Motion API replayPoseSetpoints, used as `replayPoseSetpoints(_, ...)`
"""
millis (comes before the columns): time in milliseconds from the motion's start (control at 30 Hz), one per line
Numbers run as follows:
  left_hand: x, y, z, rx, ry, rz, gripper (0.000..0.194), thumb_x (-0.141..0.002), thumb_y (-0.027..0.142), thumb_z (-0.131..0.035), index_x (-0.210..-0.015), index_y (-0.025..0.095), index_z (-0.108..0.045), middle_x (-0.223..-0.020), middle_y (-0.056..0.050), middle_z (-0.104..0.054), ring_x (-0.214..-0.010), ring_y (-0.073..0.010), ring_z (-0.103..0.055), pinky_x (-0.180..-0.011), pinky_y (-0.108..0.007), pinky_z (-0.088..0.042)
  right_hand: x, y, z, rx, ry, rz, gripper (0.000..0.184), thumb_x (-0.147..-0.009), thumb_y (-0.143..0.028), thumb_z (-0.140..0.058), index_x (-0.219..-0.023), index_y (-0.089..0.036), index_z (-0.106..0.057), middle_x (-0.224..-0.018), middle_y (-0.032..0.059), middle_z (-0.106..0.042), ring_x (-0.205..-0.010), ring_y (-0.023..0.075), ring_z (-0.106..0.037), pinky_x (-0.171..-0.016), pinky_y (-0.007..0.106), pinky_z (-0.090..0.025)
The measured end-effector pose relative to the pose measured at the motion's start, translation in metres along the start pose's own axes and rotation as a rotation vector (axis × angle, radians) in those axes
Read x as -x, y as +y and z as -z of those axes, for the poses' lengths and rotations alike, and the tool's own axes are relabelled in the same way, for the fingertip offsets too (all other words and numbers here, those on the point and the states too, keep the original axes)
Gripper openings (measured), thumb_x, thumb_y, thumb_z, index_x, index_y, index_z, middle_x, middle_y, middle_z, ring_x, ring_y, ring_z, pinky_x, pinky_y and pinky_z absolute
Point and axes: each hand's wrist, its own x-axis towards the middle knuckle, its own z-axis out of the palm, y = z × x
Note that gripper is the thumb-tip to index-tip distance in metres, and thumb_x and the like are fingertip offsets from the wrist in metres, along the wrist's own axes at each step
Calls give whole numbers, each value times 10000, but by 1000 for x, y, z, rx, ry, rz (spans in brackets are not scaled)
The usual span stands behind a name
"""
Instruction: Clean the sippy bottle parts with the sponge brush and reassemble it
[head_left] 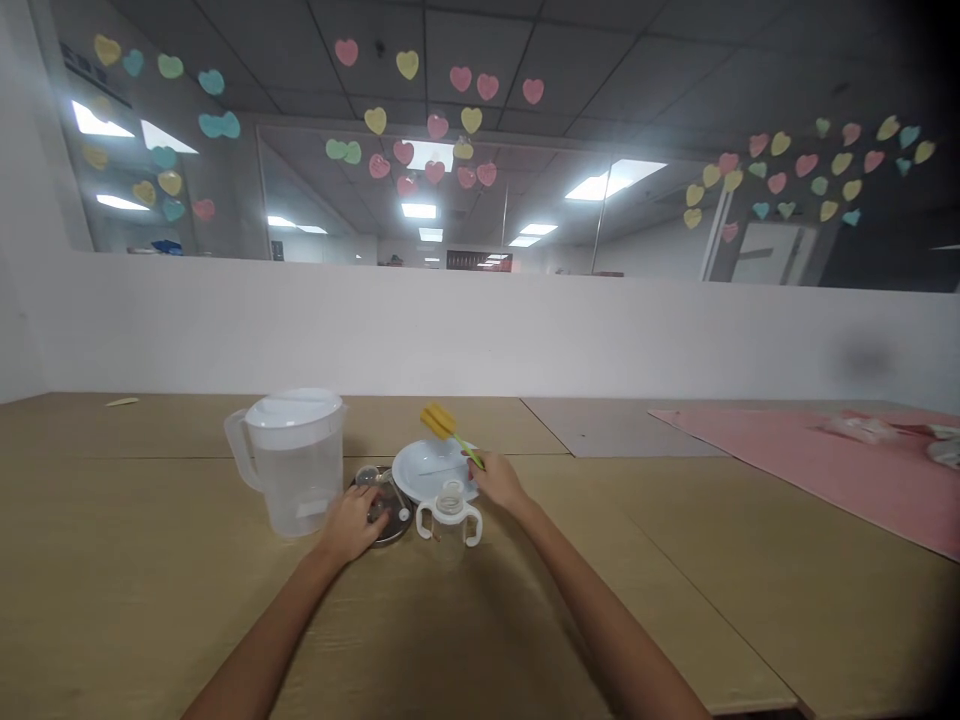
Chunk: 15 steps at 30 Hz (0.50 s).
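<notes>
This looks like an office: a tiled ceiling (480,40) with panel lights (418,210) spreads overhead. At twelve o'clock, paper hearts (409,65) dot a glass partition (450,190) behind the wood-topped desk (675,560).

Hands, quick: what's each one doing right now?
Left hand: on a round steel dish, grip cannot be told.
Right hand: closed, holding a yellow sponge bottle brush.

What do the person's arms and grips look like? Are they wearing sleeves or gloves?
No sleeves show: the left arm and right arm are bare along the forearm. The left grip and right grip are bare hands, with no gloves, and no watch or bracelet shows.
</notes>
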Motion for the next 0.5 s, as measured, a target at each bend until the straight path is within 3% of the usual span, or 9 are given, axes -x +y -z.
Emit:
replayPoseSetpoints(167, 1, 2, -4, 75, 107, -38, 275, -863, 364, -426, -958, 182, -610, -915, -78, -663, -886, -241, -585, -793, -364, -427, -36, -9, -12, 141, -132, -28, 181, -799, -223, -560, -891, -158, -701, -925, 122, -698, -855, 219, -648, -667, 230, -428)
replayPoseSetpoints(333, 4, 6, -11, 54, 234, -99, 245, -880, 331, -411, -926, 194, -609, -882, -70, -659, -854, -240, -583, -771, -369, -430, -43, -14, -25, 241, -187, -52, 208, -694, -215, -676, -896, -170, -697, -952, 119, -690, -895, 241, -643, -694, 247, -442)
replayPoseSetpoints(500, 8, 3, -5, 102, 379, -74, 247, -889, 327, -404, -993, 201, -589, -939, -68, -644, -883, -231, -574, -798, -366, -437, -41, -17, -25, 287, -184, -97, 268, -698, -167, -656, -965, -171, -678, -1000, 117, -677, -945, 227, -632, -736, 241, -448)
